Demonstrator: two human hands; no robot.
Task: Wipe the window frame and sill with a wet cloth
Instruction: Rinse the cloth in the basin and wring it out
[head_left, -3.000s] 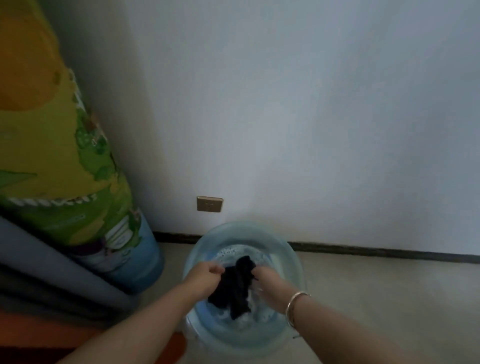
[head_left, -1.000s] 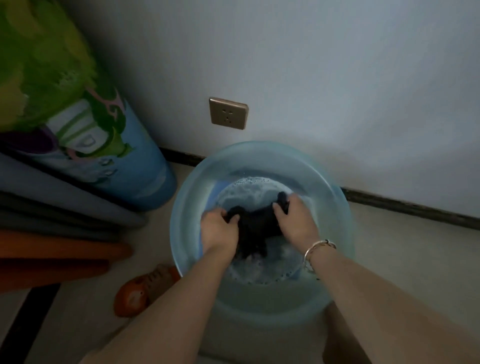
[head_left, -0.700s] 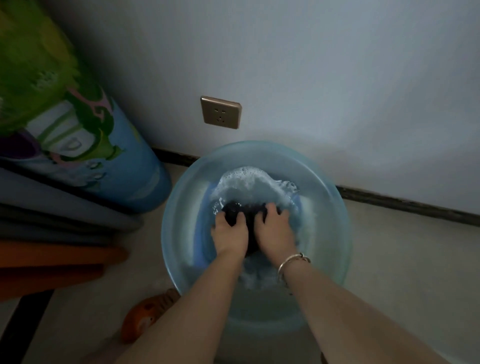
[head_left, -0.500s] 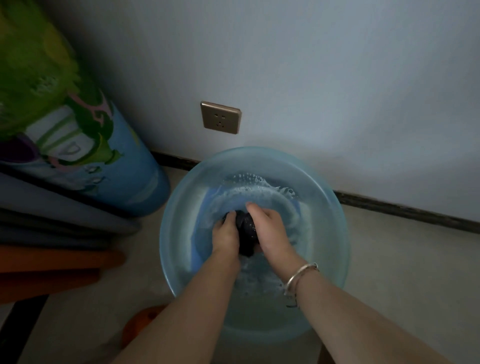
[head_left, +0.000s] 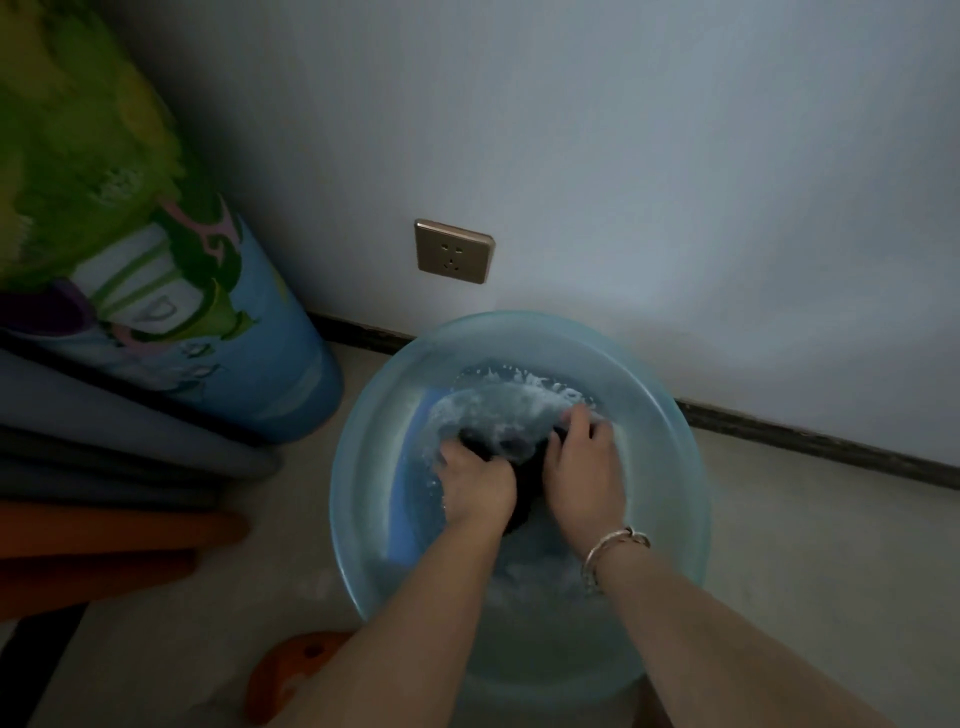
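Note:
A dark cloth (head_left: 524, 467) lies bunched in the water of a pale blue plastic basin (head_left: 363, 467) on the floor. My left hand (head_left: 475, 480) grips the cloth's left side and my right hand (head_left: 582, 467), with a bracelet at the wrist, grips its right side. Both hands are partly under the water, which splashes and foams beyond them. Most of the cloth is hidden between and under the hands. No window frame or sill is in view.
A white wall with a bronze socket (head_left: 453, 252) and a dark skirting board (head_left: 810, 441) stands just behind the basin. A rolled colourful mat (head_left: 156, 291) and stacked grey and orange rolls (head_left: 104, 519) fill the left. An orange slipper (head_left: 291, 670) lies near the basin's front left.
The cloth went from hanging above the basin down into the water. My hands spread apart a little and pushed the cloth forward, throwing up more splash.

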